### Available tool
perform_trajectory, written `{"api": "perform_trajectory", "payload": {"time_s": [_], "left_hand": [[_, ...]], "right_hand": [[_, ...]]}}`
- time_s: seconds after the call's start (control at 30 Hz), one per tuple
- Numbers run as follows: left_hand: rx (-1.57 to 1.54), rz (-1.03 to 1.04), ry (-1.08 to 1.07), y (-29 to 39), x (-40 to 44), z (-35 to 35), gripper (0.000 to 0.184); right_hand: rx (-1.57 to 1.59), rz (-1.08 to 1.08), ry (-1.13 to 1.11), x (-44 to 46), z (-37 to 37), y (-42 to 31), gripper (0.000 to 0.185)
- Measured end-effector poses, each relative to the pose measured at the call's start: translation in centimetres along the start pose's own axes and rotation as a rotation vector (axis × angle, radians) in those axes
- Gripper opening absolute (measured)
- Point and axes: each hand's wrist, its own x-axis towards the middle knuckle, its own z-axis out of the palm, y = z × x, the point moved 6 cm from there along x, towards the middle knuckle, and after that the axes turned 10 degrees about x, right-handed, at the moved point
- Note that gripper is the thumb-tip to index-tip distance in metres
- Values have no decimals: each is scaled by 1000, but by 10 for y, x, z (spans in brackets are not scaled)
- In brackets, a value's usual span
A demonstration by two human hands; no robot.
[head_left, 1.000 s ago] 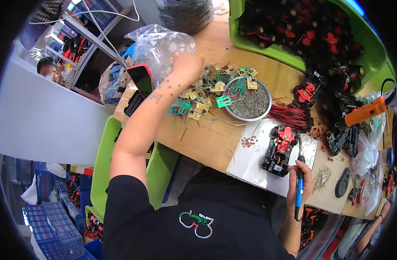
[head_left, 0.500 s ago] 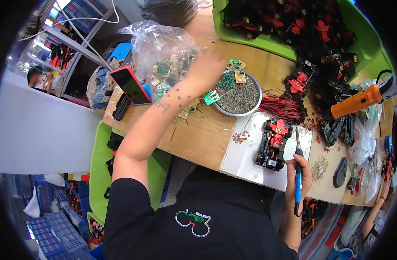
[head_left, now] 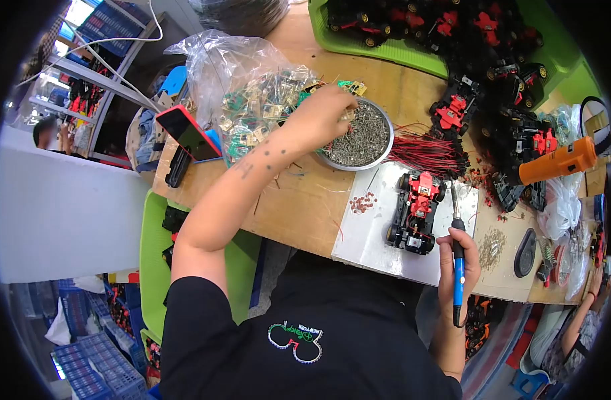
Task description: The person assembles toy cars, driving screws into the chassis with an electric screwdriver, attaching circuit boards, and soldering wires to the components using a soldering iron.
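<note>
My left hand [head_left: 322, 115] is over the left side of a round bowl [head_left: 389, 137] filled with small grey screws [head_left: 359, 143]. Its fingers are bent and pinched together near the screws; what they hold is too small to name. Beside it, green and tan circuit boards [head_left: 252, 110] spill from a clear plastic bag [head_left: 215, 60]. In my right hand [head_left: 471, 257] is a soldering iron [head_left: 459, 267] with a blue handle, its tip pointing away from me. A red and black toy car chassis [head_left: 419, 207] lies on the white sheet, left of the iron.
Red wires [head_left: 429, 152] lie behind the chassis. Small copper-coloured discs [head_left: 363, 203] are on the white sheet [head_left: 359, 243]. At the back stands a green bin [head_left: 385, 53] of chassis. An orange tool [head_left: 559, 161] is on the right, a propped phone [head_left: 185, 130] on the left.
My left hand has come down to the bowl. The circuit boards that lay over the bowl have shifted off it, toward the bag and the far rim. My right hand still holds the soldering iron.
</note>
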Motion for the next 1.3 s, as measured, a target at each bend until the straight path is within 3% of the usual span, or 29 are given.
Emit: {"api": "perform_trajectory", "payload": {"time_s": [0.2, 0.27, 0.3, 0.37, 0.5, 0.6, 0.67, 0.73, 0.8, 0.83, 0.87, 0.93, 1.0, 1.07, 1.13, 1.2, 1.3], "left_hand": [[-30, -146, -31, -4, -52, -27, 34], [194, -219, 20, -1, -63, -37, 39], [191, -218, 21, 1, -66, -37, 39], [195, -52, 231, 19, -73, -46, 43], [-9, -81, 320, 42, -77, -44, 48], [-74, -149, 409, 37, -79, -42, 47], [-161, -369, 321, 6, -83, -28, 48], [-69, -354, 319, 0, -91, -30, 44], [-403, -342, 394, -3, -96, -31, 42], [-739, -380, 378, -6, -97, -23, 41], [-739, -377, 370, -1, -94, -25, 41], [-1284, -495, 358, 6, -88, -17, 40], [-1420, -487, 308, 22, -84, -11, 44], [-1486, -267, 343, 53, -77, -15, 48], [-1521, -310, 289, 59, -75, -3, 52], [-1419, -77, 222, 98, -78, 0, 54], [-1228, -45, 387, 112, -80, 18, 50]], "right_hand": [[-4, -7, -9, 3, 4, -3, 24], [-10, -43, -23, 5, 6, -2, 23], [-17, -54, -43, 6, 10, -6, 23], [-16, -117, -73, 7, 18, -12, 23], [118, -74, -144, 13, 31, -23, 24], [113, -52, -190, 16, 36, -28, 24], [96, -62, -211, 17, 35, -31, 23], [12, -137, -209, 16, 32, -30, 24], [55, -97, -178, 20, 32, -22, 24], [41, -123, -167, 23, 34, -24, 25], [25, -154, -156, 27, 36, -26, 25], [56, -128, -157, 33, 45, -27, 26], [111, -119, -152, 40, 53, -28, 27], [137, -70, -150, 46, 62, -27, 26], [234, 42, -148, 52, 74, -23, 26], [421, 163, -148, 57, 86, -15, 27], [508, 185, -120, 61, 90, -12, 27]]}}
